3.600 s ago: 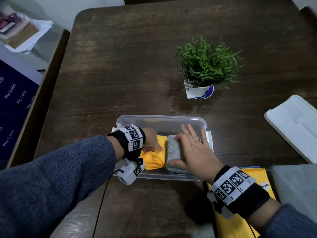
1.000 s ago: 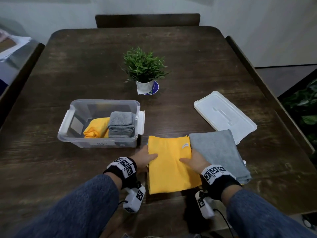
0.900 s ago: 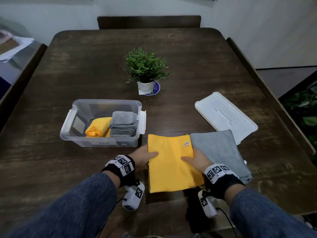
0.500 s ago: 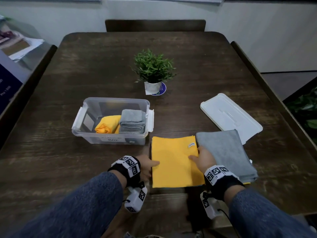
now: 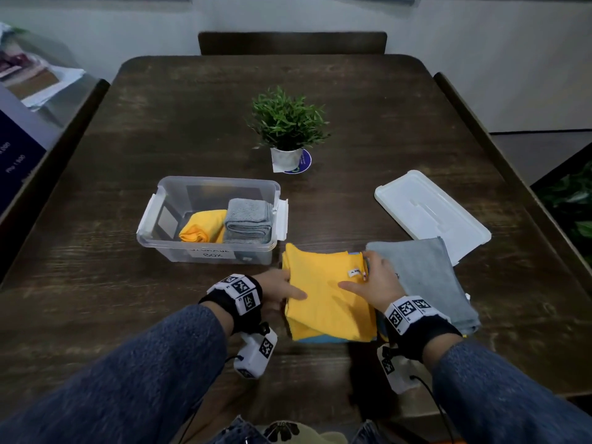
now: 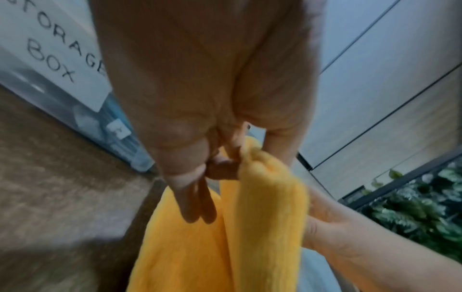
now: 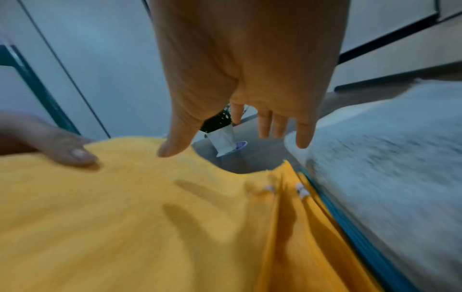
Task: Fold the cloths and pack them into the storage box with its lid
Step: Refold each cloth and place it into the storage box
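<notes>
A clear storage box (image 5: 153, 216) sits left of centre and holds a folded yellow cloth (image 5: 201, 229) and a folded grey cloth (image 5: 248, 221). Its white lid (image 5: 429, 213) lies apart at the right. A flat yellow cloth (image 5: 330, 299) tops a stack near the front edge, with a blue layer (image 5: 317, 339) under it. My left hand (image 5: 282, 288) pinches the yellow cloth's left edge (image 6: 262, 177), thumb on top and fingers curled beneath. My right hand (image 5: 368, 280) is at its right edge, thumb tip on the fabric and fingers (image 7: 265, 126) straight. A grey cloth stack (image 5: 423, 264) lies to the right.
A small potted plant (image 5: 288, 123) stands behind the box at mid-table. A chair back (image 5: 291, 43) is at the far end. The grey stack overlaps the lid's near corner. The dark wooden table (image 5: 96, 283) has raised side rails left and right.
Both hands have slid forward along the yellow cloth's side edges. The left edge is now raised and bunched in my left hand. Earlier, both hands were pressing cloths down in the box.
</notes>
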`<state>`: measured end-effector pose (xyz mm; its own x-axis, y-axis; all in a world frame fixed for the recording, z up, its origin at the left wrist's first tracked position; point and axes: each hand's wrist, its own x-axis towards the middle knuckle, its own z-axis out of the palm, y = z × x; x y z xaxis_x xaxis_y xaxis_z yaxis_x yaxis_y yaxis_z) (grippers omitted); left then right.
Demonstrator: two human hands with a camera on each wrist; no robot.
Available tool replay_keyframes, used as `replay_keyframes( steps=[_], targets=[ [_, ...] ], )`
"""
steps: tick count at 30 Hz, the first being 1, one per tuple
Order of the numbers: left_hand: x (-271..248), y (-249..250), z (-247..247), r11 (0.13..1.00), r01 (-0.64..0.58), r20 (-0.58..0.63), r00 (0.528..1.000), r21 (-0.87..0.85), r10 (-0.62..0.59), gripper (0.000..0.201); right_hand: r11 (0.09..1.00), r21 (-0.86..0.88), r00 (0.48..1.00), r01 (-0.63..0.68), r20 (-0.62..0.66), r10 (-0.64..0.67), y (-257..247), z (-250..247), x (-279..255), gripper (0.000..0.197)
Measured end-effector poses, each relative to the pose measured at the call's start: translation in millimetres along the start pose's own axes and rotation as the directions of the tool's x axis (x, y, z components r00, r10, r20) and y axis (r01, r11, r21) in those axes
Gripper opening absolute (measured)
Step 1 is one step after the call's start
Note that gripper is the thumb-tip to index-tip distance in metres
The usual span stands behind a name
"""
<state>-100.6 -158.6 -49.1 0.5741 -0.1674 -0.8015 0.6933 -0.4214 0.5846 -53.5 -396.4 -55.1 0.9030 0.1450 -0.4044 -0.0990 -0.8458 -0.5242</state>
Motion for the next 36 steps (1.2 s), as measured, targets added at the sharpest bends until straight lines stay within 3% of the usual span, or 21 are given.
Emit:
replay_keyframes(
  steps=[5, 10, 11, 14, 18, 20, 22, 25, 28, 32, 33, 36],
  targets=[
    [-52.7, 27.8, -14.8, 0.948, -0.215, 0.039, 0.972, -0.236, 0.23, 0.067, 0.949, 0.068, 0.941, 0.309, 0.121, -0.315, -40.8, -14.2, 5.9, 0.117],
    [-105.9, 28.0, -53.3, 0.962, -0.227, 0.177, 0.951, -0.152, 0.252, 0.047, 0.885, 0.228, 0.858, 0.405, 0.238, -0.454, -87.7, -12.0, 3.6, 0.13],
    [-115.0, 24.0, -62.1, 0.967, -0.221, 0.188, 0.952, -0.131, 0.243, 0.043, 0.879, 0.268, 0.848, 0.393, 0.264, -0.46, -98.5, -8.9, 0.8, 0.119],
    [-133.3, 0.0, -90.2, 0.978, -0.182, 0.169, 0.965, -0.107, 0.198, 0.045, 0.887, 0.334, 0.824, 0.318, 0.366, -0.433, -126.7, 7.2, -10.7, 0.054],
    [-149.7, -54.5, -124.8, 0.989, -0.114, 0.146, 0.981, -0.089, 0.126, 0.025, 0.903, 0.337, 0.764, 0.267, 0.497, -0.411, -154.6, 46.3, -31.7, 0.037],
    [-151.7, -82.9, -137.6, 0.995, -0.09, 0.026, 0.995, -0.049, 0.092, 0.021, 0.91, 0.317, 0.75, 0.266, 0.525, -0.402, -163.9, 71.7, -37.8, 0.034],
    [-146.3, -110.8, -146.1, 0.991, -0.08, -0.219, 0.971, 0.103, 0.101, 0.014, 0.921, 0.309, 0.762, 0.237, 0.53, -0.373, -169.3, 99.0, -40.1, 0.036],
    [-128.2, -147.9, -150.1, 0.956, -0.085, -0.477, 0.852, 0.282, 0.217, 0.012, 0.944, 0.237, 0.831, 0.229, 0.456, -0.317, -169.0, 141.0, -34.2, 0.05],
    [-101.5, -179.8, -146.5, 0.97, -0.1, -0.555, 0.805, 0.223, 0.211, 0.024, 0.974, 0.104, 0.919, 0.199, 0.324, -0.222, -165.2, 167.1, -24.3, 0.047],
    [-71.2, -204.6, -143.5, 0.977, -0.044, -0.529, 0.835, 0.21, 0.151, 0.059, 0.992, 0.037, 0.961, 0.119, 0.248, -0.124, -156.3, 178.6, -13.3, 0.042],
    [-66.6, -206.5, -143.0, 0.977, -0.043, -0.531, 0.834, 0.21, 0.151, 0.057, 0.994, 0.046, 0.965, 0.104, 0.236, -0.112, -155.4, 178.6, -12.5, 0.044],
    [-61.0, -204.2, -143.8, 0.966, -0.114, -0.583, 0.779, 0.23, 0.231, 0.026, 0.981, 0.182, 0.967, 0.071, 0.227, -0.112, -155.9, 174.8, -15.0, 0.062]
  ],
)
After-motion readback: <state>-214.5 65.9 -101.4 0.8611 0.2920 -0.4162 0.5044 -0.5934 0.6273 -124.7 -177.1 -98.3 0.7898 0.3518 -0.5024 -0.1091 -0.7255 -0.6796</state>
